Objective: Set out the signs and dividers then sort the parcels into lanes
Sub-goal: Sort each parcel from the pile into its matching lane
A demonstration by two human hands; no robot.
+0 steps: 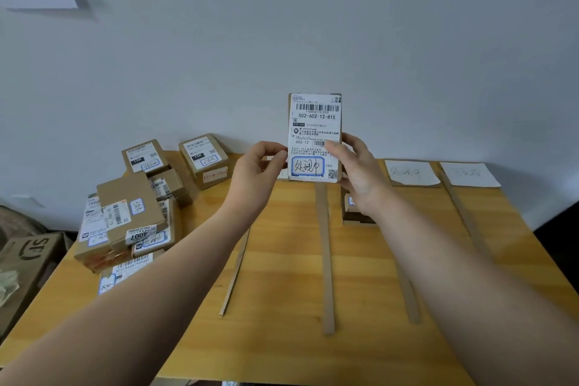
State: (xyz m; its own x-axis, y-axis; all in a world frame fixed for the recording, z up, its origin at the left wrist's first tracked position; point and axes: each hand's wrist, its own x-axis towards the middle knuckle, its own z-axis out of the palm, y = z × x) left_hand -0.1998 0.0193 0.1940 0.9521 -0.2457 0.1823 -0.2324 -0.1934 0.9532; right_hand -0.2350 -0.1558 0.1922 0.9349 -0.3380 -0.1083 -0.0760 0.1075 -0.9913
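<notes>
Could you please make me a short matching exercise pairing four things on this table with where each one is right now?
Things:
1. labelled parcel
2. parcel pile
3. paper signs
4. cardboard strip

Places:
A. lying flat along the table's far edge, at the right
B. held up between the left hand and right hand
C. lying lengthwise on the table, as a divider
D. stacked on the table's left side

Pairs: 1-B, 2-D, 3-A, 4-C
</notes>
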